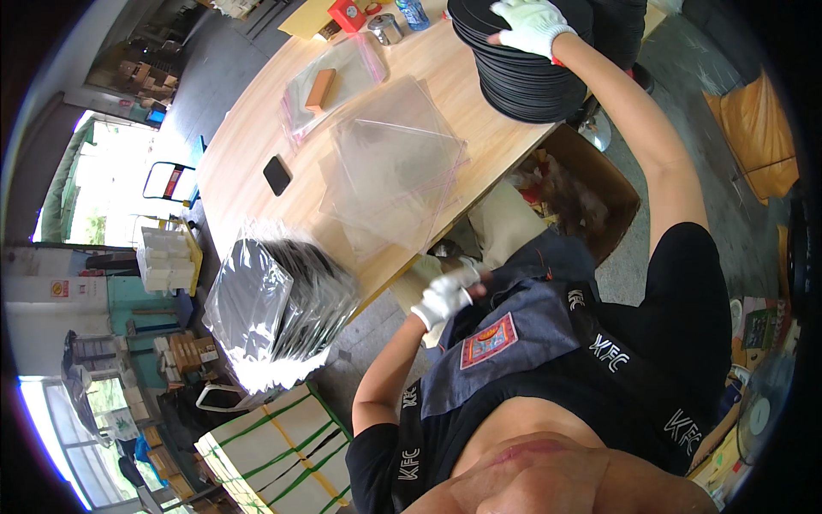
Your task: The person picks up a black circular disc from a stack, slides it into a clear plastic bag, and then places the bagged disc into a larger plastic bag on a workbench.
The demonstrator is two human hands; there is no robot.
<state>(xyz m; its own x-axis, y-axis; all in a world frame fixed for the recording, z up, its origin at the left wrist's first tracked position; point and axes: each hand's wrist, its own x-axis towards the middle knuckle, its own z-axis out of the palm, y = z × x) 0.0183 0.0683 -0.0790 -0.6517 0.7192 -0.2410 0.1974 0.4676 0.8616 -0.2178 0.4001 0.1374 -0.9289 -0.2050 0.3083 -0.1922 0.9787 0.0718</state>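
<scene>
My right hand (528, 27), in a white glove with a bare thumb tip, reaches to the far right of the table. It rests on top of a tall stack of thin black discs (527, 86), fingers spread. Close to my lap is my left hand (447, 296), also gloved in white; its fingers are smeared by motion, and I see nothing clearly held in them. Several loose clear plastic bags (398, 167) lie overlapping on the table in front of me. At the table's left end stands a pile of black discs in clear bags (278, 300).
An orange block (320, 90) sits on another pile of clear bags (360, 73). A black phone (277, 176), metal tin (385, 29), bottle (413, 14) and red box (347, 14) are on the wooden table (244, 163). Below its right edge is an open cardboard box (612, 210).
</scene>
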